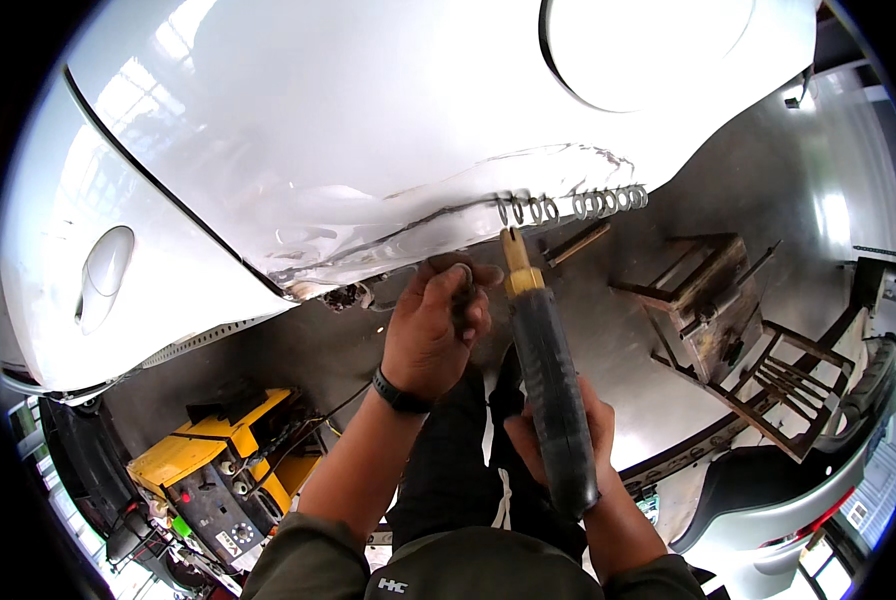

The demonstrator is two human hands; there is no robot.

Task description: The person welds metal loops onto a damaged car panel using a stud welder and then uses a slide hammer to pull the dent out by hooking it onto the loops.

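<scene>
A white car body panel spans the upper part of the view, creased and dented along its lower edge. Several metal pull rings stand in a row along that crease. My right hand is closed around a black spot-welding gun. Its brass tip points up at the panel, just below the left end of the row; contact cannot be made out. Beside the tip, my left hand is closed with small metal rings in its fingers, partly hidden by them.
A yellow and black welding machine with cables stands on the floor at lower left. To the right are a worn wooden stool and a wooden frame. A removed bumper lies at lower right.
</scene>
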